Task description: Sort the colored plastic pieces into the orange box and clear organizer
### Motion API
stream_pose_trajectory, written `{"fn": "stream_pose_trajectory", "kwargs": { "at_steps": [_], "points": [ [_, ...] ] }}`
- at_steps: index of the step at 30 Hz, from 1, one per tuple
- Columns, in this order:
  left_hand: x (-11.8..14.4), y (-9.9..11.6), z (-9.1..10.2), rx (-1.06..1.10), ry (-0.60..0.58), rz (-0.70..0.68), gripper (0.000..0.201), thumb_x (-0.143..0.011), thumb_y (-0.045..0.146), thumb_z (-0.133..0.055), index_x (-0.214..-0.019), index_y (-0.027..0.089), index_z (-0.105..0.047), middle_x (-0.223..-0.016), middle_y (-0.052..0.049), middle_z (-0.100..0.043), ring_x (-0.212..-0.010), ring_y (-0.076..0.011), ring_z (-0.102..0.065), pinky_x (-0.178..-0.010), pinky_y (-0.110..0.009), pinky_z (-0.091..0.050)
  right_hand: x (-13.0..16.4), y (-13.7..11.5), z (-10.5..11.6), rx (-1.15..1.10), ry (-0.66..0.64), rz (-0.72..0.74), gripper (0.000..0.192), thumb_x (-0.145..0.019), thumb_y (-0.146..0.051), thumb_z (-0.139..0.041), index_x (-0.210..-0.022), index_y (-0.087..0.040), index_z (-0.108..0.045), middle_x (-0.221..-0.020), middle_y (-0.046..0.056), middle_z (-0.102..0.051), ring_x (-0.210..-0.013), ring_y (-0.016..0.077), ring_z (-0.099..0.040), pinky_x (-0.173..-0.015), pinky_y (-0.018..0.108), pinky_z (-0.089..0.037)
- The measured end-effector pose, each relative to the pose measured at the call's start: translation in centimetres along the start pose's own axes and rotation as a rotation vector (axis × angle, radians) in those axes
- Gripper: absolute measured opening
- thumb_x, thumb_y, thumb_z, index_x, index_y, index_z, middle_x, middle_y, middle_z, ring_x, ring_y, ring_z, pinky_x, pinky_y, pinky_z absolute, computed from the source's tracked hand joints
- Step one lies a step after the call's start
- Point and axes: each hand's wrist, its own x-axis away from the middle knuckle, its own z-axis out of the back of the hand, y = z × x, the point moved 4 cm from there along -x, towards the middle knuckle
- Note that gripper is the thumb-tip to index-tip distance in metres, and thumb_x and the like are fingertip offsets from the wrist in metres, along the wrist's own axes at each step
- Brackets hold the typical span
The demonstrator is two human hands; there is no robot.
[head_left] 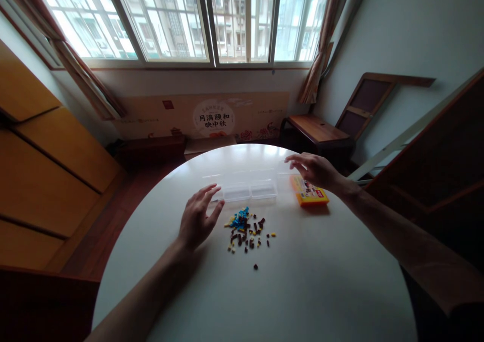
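On the round white worktop [310,281], toward its far middle, the work looks barely begun. At the left, the left hand [198,218] hovers with fingers spread and holds nothing, its fingertips just beside the left end of the clear compartment box [249,190]. Nearer the person and just right of that hand lies a loose heap of small bricks [245,228], blue, yellow and dark ones mixed, with one dark piece [255,266] apart on the near side. None of them can be seen inside the box; its compartments appear bare, though glare makes that hard to confirm. Further right, the right hand [315,169] reaches with fingers apart over the box's right end, holding nothing, partly above an orange packet [309,195] that lies just beside the box. As far as can be judged, the whole heap is left unsorted.
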Motion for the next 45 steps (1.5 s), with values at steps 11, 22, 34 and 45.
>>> {"fn": "stream_pose_trajectory", "kwargs": {
  "at_steps": [11,22,34,45],
  "points": [
    [0.4,-0.2,-0.8,-0.072,-0.069,0.001,0.033,-0.111,0.041,-0.057,-0.137,0.028,-0.071,-0.147,-0.008,-0.073,-0.137,-0.0320,-0.068,-0.117,-0.055,-0.053,-1.6,-1.2,-2.3,0.257,-0.201,0.089,0.041,-0.097,-0.003,-0.059,-0.127,-0.023,-0.078,-0.107,0.005,-0.085,-0.098,0.0228,-0.075,-0.088,0.032,-0.049],
    [0.5,-1.6,-0.4,-0.106,-0.069,0.087,0.029,-0.107,0.040,-0.058,-0.124,0.026,-0.076,-0.138,-0.008,-0.077,-0.126,-0.0306,-0.074,-0.110,-0.047,-0.057,-2.2,-2.0,-4.2,0.152,-0.154,0.019,0.035,-0.104,-0.010,-0.055,-0.127,-0.021,-0.078,-0.113,0.007,-0.084,-0.100,0.0222,-0.075,-0.087,0.032,-0.052],
    [0.5,-1.9,-0.1,-0.159,-0.048,0.108,0.028,-0.107,0.039,-0.058,-0.126,0.026,-0.075,-0.135,-0.008,-0.079,-0.119,-0.0320,-0.076,-0.106,-0.048,-0.057,-1.1,-1.5,-6.4,0.111,-0.062,-0.032,0.028,-0.109,-0.019,-0.054,-0.128,-0.019,-0.074,-0.118,0.011,-0.083,-0.103,0.0264,-0.075,-0.093,0.038,-0.055],
    [0.5,-1.7,-0.5,-0.171,-0.050,0.104,0.029,-0.108,0.040,-0.058,-0.128,0.025,-0.073,-0.135,-0.007,-0.078,-0.122,-0.0328,-0.075,-0.107,-0.048,-0.055,-0.4,-0.2,-6.7,0.065,0.032,-0.041,0.024,-0.109,-0.022,-0.054,-0.120,-0.018,-0.075,-0.114,0.012,-0.082,-0.105,0.0280,-0.072,-0.098,0.041,-0.055]
  ]
}}
